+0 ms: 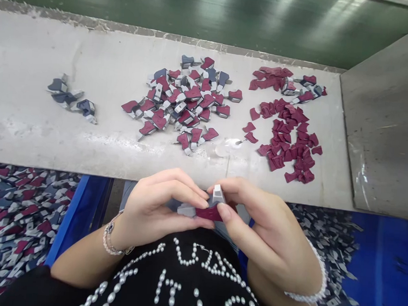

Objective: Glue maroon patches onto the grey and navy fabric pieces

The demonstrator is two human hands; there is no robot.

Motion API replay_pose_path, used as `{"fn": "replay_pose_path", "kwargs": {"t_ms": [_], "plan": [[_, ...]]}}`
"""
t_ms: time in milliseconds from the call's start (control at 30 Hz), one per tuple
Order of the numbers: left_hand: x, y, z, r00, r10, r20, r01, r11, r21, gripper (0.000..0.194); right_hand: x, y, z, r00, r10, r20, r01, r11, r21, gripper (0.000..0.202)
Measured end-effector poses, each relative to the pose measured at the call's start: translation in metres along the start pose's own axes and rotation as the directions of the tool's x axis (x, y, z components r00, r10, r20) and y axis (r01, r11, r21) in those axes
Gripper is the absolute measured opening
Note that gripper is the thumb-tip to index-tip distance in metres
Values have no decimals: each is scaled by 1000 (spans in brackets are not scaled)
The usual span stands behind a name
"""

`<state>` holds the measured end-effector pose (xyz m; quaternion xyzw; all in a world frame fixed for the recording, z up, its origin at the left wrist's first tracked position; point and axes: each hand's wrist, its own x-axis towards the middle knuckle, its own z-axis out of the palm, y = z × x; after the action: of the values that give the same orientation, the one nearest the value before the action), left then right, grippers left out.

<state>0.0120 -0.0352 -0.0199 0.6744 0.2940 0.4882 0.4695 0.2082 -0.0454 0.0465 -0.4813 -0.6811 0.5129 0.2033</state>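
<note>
Both hands meet in front of my body, just off the near edge of the ledge. Between them is a small plastic part [208, 213] with a maroon face, a dark grey body and light grey tabs. My left hand [164, 201] pinches its left end between thumb and fingers. My right hand [258, 222] grips the right side, the thumb pressed on the maroon face. Fingers hide part of the piece. Beyond the hands lies a pile of similar maroon and grey parts [194, 94]. Loose maroon cover pieces [288, 152] are spread to the right.
A pale ledge [113, 151] runs across, with a metal wall [388, 119] at its right end and a green panel [165, 10] behind. A few grey parts [66, 97] lie left. Blue bins [68, 218] full of parts stand below on both sides.
</note>
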Motion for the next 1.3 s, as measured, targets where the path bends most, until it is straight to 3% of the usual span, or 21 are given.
{"fn": "replay_pose_path", "kwargs": {"t_ms": [133, 333, 433, 533, 667, 767, 1000, 1133, 1300], "plan": [[-3, -3, 1, 998, -48, -51, 47, 999, -27, 32, -2, 3, 1, 999, -36, 15, 36, 999, -26, 9], [-6, -3, 3, 992, -89, -93, 87, 996, -19, 32, -2, 6, 1, 994, -107, 15, 108, 991, -78, 23], [-7, 1, 3, 972, -222, -82, 224, 974, 27, 32, -2, 5, 2, 996, -88, 13, 89, 979, -184, 28], [-5, 6, 0, 938, -347, 3, 343, 928, 145, 28, -2, 5, 2, 996, -91, 9, 90, 954, -286, 37], [-3, 10, -5, 927, -368, 74, 351, 919, 181, 11, -3, 8, -4, 986, -140, 90, 158, 959, -235, 37], [-2, 12, -5, 908, -411, 83, 401, 910, 108, 12, -3, 9, -7, 977, -164, 138, 186, 968, -167, 39], [-3, 12, 0, 871, -484, 89, 480, 875, 58, 14, -3, 4, -3, 986, -145, 86, 160, 966, -203, 29], [-3, 12, 2, 855, -505, 118, 506, 862, 30, 15, -4, 5, -3, 974, -199, 111, 218, 955, -203, 37], [-2, 15, 4, 867, -490, 92, 483, 871, 88, 13, -5, 7, -3, 971, -211, 111, 230, 954, -191, 38]]}}
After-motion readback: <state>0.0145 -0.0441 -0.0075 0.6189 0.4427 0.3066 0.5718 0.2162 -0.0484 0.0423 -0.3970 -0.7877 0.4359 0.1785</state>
